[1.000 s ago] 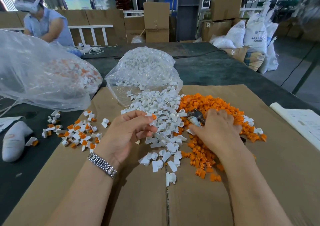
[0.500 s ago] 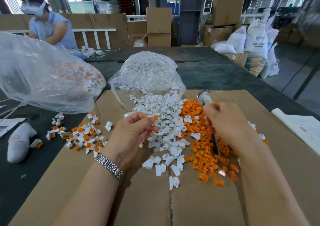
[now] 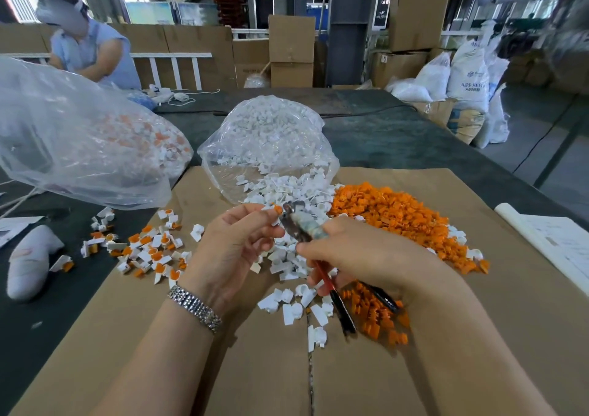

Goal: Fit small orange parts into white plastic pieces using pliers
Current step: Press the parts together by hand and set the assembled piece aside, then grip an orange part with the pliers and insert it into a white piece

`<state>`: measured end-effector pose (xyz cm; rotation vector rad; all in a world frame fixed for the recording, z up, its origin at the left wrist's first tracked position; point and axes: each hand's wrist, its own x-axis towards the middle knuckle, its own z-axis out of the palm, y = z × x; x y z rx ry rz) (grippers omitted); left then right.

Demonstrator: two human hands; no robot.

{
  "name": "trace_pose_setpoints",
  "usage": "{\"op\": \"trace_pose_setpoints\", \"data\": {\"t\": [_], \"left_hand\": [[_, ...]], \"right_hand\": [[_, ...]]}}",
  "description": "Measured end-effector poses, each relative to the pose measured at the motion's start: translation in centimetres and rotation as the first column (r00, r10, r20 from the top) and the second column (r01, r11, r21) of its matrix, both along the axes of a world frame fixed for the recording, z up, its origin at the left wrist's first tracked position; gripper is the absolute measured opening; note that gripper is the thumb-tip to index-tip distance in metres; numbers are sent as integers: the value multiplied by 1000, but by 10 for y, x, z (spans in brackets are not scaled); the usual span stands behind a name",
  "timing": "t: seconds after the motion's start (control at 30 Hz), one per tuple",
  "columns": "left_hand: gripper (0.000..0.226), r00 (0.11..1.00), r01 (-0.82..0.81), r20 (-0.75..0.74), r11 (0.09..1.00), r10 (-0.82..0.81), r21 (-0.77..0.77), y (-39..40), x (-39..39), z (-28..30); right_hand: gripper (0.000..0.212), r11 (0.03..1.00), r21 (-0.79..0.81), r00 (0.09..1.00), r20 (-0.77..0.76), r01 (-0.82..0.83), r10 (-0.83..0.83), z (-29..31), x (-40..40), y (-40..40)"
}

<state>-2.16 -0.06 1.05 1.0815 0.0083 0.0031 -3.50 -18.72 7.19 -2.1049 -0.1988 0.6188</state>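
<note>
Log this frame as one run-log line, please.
stage: pressing insert | left hand: pinches white piece with orange part | right hand: grips pliers, tip at the piece | loose orange pile: right

A factory or warehouse floor used for hand assembly. Stacked cardboard boxes (image 3: 291, 50) stand at 12 o'clock beside a steel column (image 3: 345, 26), white resin sacks (image 3: 467, 77) are piled at 2 o'clock, and another worker (image 3: 92, 49) sits at 10 o'clock. The long dark desk (image 3: 398, 141) carries flattened cardboard (image 3: 478, 336) and clear bags of bulk plastic parts (image 3: 79, 148).
</note>
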Motion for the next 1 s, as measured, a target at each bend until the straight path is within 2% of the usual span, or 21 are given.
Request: {"op": "trace_pose_setpoints", "data": {"t": [0.33, 0.5, 0.8, 0.9, 1.0], "left_hand": [[17, 997, -57, -50, 994, 62, 92, -4, 0, 0], [7, 996, -62, -65, 994, 68, 93, -4, -2, 1], [14, 993, -72, -86, 991, 82, 114, -4, -4, 3], [4, 996, -37, -73, 995, 44, 91, -4, -5, 5], [9, 999, -26, -45, 998, 28, 58, 1, -5, 5]], "right_hand": [[35, 993, -105, 982, 180, -46, 65, -10, -4, 6], [47, 992, -126, 958, 285, 16, 21, -14, -7, 14], [48, 965, -212, 908, 416, 152, -51, -29, -5, 23], [52, 980, -165, 937, 346, 108, -45, -21, -8, 21], [58, 993, -113, 973, 228, 46, -19, -9, -8, 8]]}}
